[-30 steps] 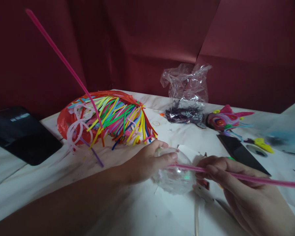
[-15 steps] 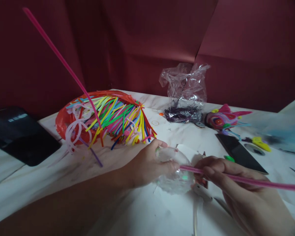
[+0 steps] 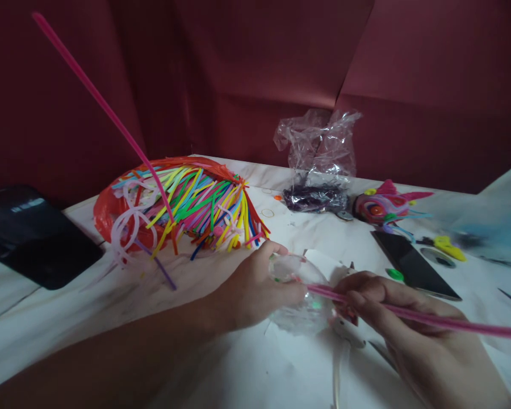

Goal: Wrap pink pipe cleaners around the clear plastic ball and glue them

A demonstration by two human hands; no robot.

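My left hand (image 3: 266,284) is closed around a clear, round plastic piece (image 3: 300,318) with small coloured spots, its thumb across the front. Between the thumb and fingers of my right hand (image 3: 392,312) runs a pink pipe cleaner (image 3: 455,324). One end of it meets the left thumb at the clear piece; the other leads out of view to the right. Under the right hand lies a white object (image 3: 349,332) with a pale cord, partly hidden, so its kind is unclear.
Behind my left arm, many coloured pipe cleaners (image 3: 204,204) spill from a red bag (image 3: 104,213); a long pink one (image 3: 97,99) sticks up. Around them are a black device (image 3: 38,238), a clear bag (image 3: 319,159), a pink fuzzy figure (image 3: 383,207) and a dark phone-like slab (image 3: 413,264).
Both hands keep their holds and have barely moved. The whole view has shifted slightly, with things on the table a little further left.
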